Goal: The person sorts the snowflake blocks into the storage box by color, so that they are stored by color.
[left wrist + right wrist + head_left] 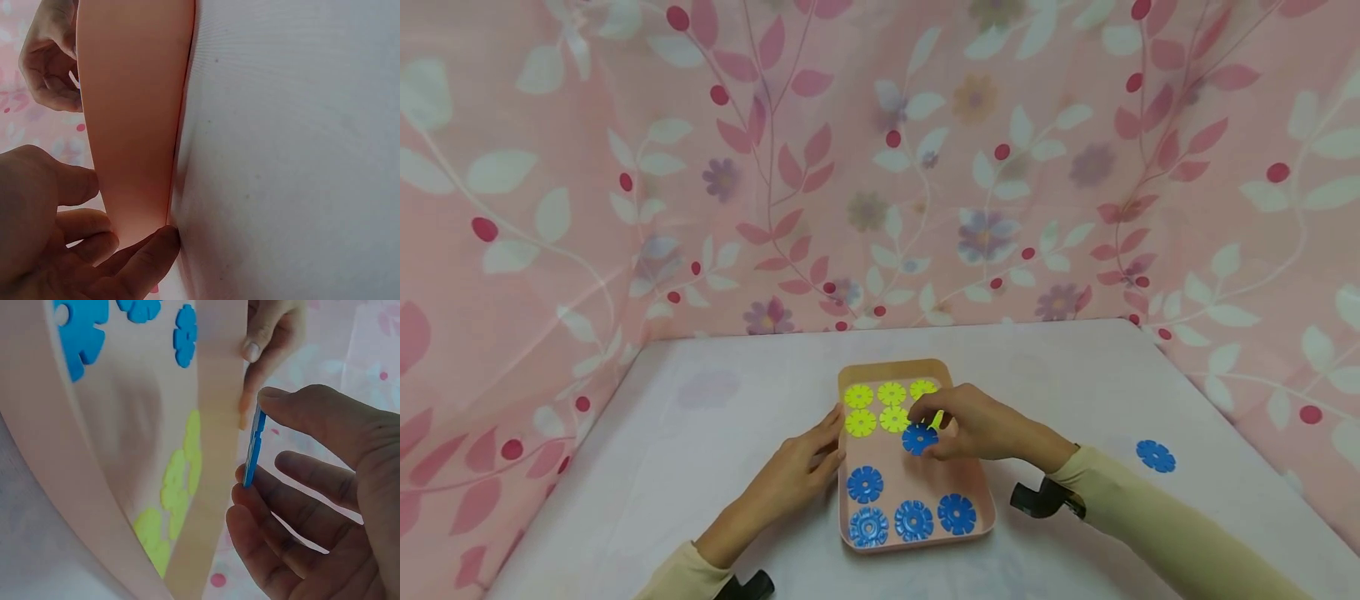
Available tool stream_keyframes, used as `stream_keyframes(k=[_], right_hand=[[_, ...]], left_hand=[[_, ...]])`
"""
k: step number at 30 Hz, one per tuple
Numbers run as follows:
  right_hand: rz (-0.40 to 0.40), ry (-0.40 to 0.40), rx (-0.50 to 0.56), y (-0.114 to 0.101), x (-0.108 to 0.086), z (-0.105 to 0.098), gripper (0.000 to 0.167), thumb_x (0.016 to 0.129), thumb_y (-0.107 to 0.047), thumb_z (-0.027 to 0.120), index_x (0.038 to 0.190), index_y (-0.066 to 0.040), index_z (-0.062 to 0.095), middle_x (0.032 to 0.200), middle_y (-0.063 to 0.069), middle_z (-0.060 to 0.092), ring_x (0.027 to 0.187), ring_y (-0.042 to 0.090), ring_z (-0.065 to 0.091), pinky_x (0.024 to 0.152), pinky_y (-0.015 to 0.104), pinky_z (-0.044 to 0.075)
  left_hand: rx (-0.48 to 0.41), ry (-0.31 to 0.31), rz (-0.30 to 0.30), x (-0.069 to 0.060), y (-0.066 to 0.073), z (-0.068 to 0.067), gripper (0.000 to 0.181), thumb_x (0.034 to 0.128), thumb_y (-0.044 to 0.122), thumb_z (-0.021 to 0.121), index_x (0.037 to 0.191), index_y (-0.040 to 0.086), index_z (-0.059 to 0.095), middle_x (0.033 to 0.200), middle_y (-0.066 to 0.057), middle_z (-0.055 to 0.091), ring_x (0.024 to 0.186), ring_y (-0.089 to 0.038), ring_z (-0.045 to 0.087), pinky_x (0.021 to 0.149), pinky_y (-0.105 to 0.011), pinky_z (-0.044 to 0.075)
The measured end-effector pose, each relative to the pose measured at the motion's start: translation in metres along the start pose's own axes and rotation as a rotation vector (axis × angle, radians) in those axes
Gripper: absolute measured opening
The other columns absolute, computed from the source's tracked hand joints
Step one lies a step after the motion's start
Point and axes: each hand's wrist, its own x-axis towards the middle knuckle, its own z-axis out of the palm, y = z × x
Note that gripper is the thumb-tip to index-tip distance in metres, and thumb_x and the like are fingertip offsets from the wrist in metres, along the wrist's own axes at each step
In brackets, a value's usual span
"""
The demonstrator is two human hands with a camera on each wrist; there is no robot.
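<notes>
Over the middle of a pink tray (917, 462), my right hand (973, 423) pinches a blue snowflake disc (920, 439) by its edges. The right wrist view shows this disc (254, 447) edge-on between thumb and fingertips, held above the tray floor. My left hand (801, 462) touches the tray's left wall from outside; its fingertips (164, 240) rest low on the tray side (134, 125) in the left wrist view. Yellow snowflake discs (861, 422) lie in rows at the tray's far end, partly hidden by my right hand. Several blue discs (913, 521) lie at its near end.
One more blue disc (1156, 456) lies on the white tabletop (1075, 375), right of the tray. A pink floral curtain (865, 167) hangs behind the table and along both sides. Dark wrist-camera mounts (1047, 498) stick out from both forearms.
</notes>
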Motion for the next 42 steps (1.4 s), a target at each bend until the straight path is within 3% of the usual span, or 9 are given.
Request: stream_keyframes(k=[9, 15, 22, 33, 42], right_hand=[[0.008, -0.072, -0.004, 0.004, 0.005, 0.016, 0.038, 0.087, -0.018, 0.087, 0.121, -0.01, 0.073, 0.115, -0.003, 0.072, 0.1, 0.011, 0.065, 0.086, 0.026, 0.057], [-0.016, -0.078, -0.013, 0.008, 0.007, 0.023, 0.038, 0.087, -0.017, 0.087, 0.121, -0.008, 0.073, 0.116, -0.002, 0.072, 0.097, 0.011, 0.066, 0.085, 0.025, 0.058], [0.031, -0.096, 0.003, 0.011, 0.006, 0.033, 0.035, 0.088, -0.02, 0.087, 0.119, -0.012, 0.074, 0.112, -0.006, 0.072, 0.095, 0.01, 0.064, 0.084, 0.022, 0.056], [0.059, -0.092, -0.083, 0.009, 0.005, 0.045, 0.041, 0.088, -0.024, 0.087, 0.123, -0.012, 0.072, 0.115, -0.007, 0.071, 0.097, 0.007, 0.062, 0.089, 0.024, 0.055], [0.073, -0.084, -0.196, 0.005, 0.005, 0.049, 0.043, 0.089, -0.033, 0.085, 0.127, -0.017, 0.072, 0.125, -0.007, 0.068, 0.114, 0.01, 0.062, 0.103, 0.035, 0.052]], left_hand=[[0.005, -0.008, -0.018, 0.002, 0.0, 0.0, 0.061, 0.1031, 0.011, 0.066, 0.158, 0.002, 0.04, 0.166, -0.008, 0.029, 0.138, -0.027, 0.051, 0.1, -0.041, 0.052], [0.017, 0.0, -0.005, 0.004, 0.001, -0.002, 0.061, 0.1028, 0.011, 0.066, 0.157, 0.002, 0.041, 0.166, -0.008, 0.03, 0.141, -0.027, 0.048, 0.103, -0.044, 0.049], [0.02, -0.014, -0.011, 0.002, 0.001, -0.001, 0.062, 0.1029, 0.011, 0.066, 0.158, 0.003, 0.039, 0.166, -0.007, 0.029, 0.14, -0.027, 0.048, 0.104, -0.045, 0.048], [0.023, -0.007, 0.009, 0.0, 0.003, -0.002, 0.061, 0.1031, 0.011, 0.065, 0.157, 0.001, 0.04, 0.166, -0.01, 0.031, 0.138, -0.03, 0.051, 0.101, -0.045, 0.05], [0.014, -0.013, -0.013, 0.0, 0.002, -0.002, 0.061, 0.1032, 0.011, 0.066, 0.158, 0.003, 0.041, 0.166, -0.008, 0.03, 0.139, -0.028, 0.05, 0.101, -0.042, 0.051]])
